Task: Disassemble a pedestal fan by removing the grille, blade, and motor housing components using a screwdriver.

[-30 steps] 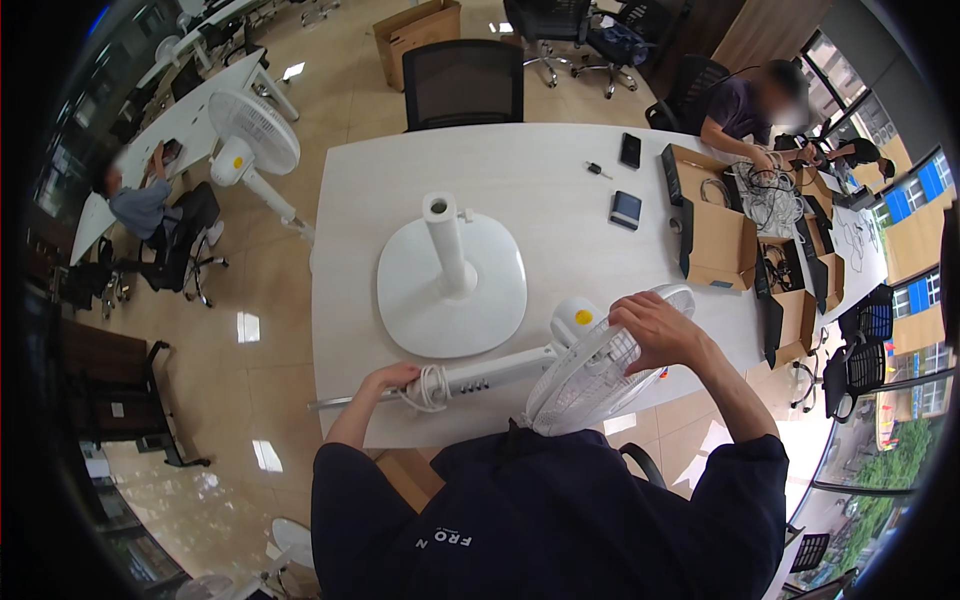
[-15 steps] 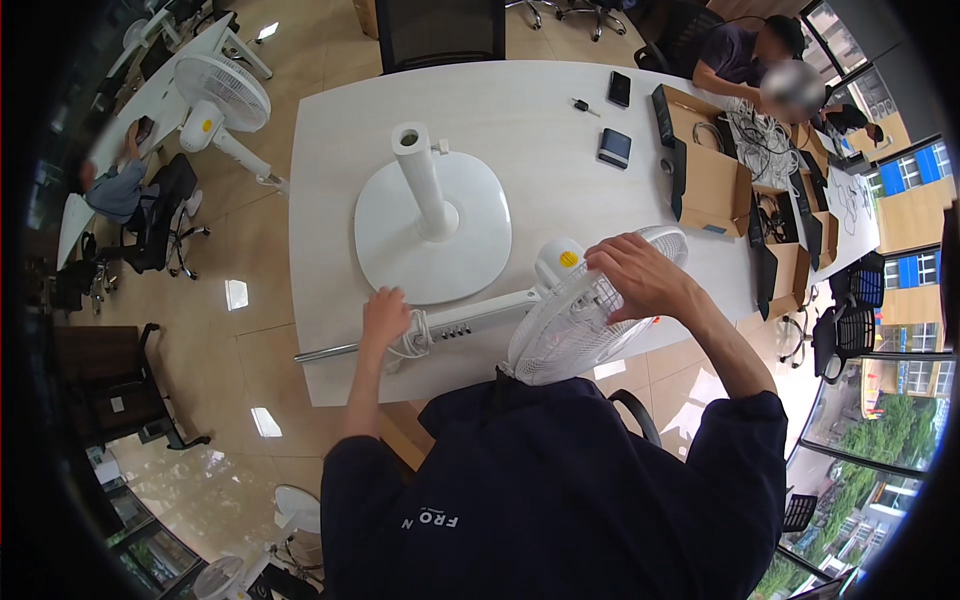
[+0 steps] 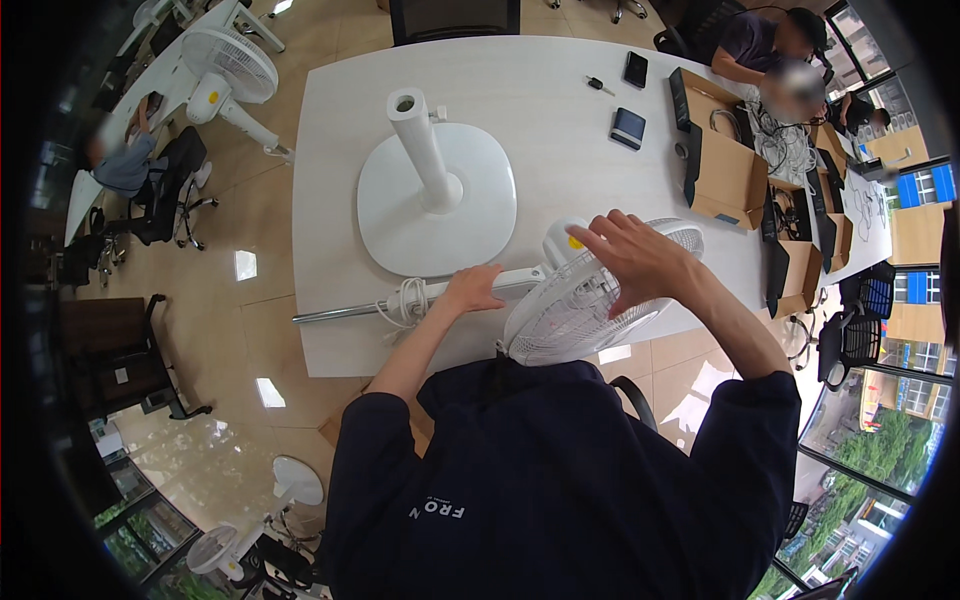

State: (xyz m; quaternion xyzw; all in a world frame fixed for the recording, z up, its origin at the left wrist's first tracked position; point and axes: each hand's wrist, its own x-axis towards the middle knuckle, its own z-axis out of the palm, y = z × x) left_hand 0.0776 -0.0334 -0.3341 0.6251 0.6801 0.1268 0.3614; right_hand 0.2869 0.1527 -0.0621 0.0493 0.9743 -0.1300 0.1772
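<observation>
A white fan [image 3: 572, 310] lies across the near side of the table, its round wire guard close to my body. My right hand [image 3: 645, 262] grips the guard from above, fingers toward the motor housing and thumb over the wires. My left hand [image 3: 472, 290] straddles the white neck, fingers on the far side and thumb on the near side, hiding part of it. Left of that hand a coiled white cord [image 3: 407, 301] hangs around the neck beside the bare metal pole [image 3: 340, 313]. Beyond the fan stands a white base [image 3: 480, 235] with an upright, open-topped tube [image 3: 425, 150].
Phone [image 3: 635, 68], key [image 3: 598, 86] and blue-black box [image 3: 628, 128] lie at the far right. Open cardboard boxes [image 3: 728, 180] with cables line the right side, where another person [image 3: 745, 55] sits. Another standing fan [image 3: 228, 75] is at the left.
My left hand has moved right, from the coiled cord onto the fan's neck. My right hand stays on the guard, with its fingers shifted slightly. The whole view has tilted a little.
</observation>
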